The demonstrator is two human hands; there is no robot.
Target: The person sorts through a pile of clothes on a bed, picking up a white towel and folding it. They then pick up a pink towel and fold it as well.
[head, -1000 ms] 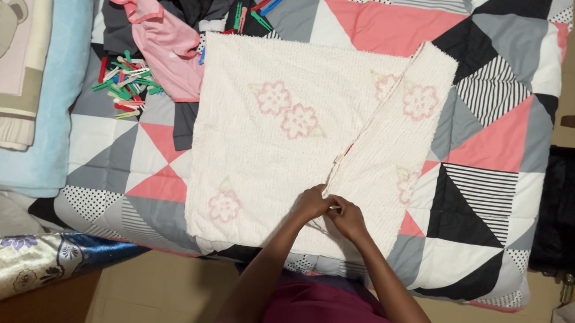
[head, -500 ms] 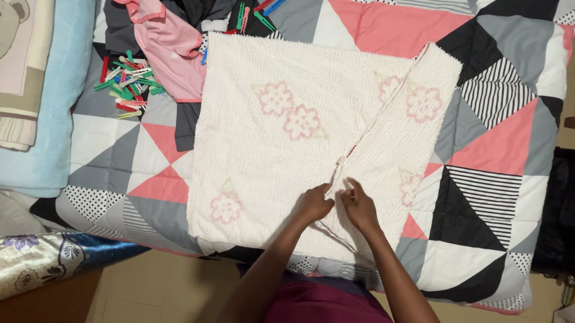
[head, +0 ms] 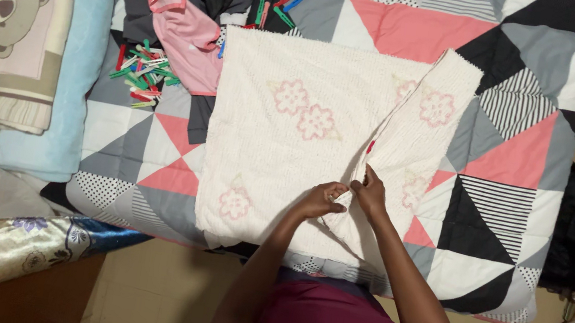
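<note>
Both hands are creeping higher along the cream cover's (head: pixel 291 139) slanting open edge than a second ago; left hand (head: pixel 322 199) and right hand (head: pixel 370 193) are pinching it. Much of that edge is gaping beyond them. Clothes pegs (head: pixel 143 71) are lying left of the cover on the patchwork quilt (head: pixel 505 179).

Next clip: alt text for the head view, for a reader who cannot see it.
The left hand and right hand pinch the folded edge of a cream textured cloth with pink flowers, spread on a pink, grey and black patchwork quilt. Coloured plastic clothes pegs and a pink garment lie beyond it.
</note>
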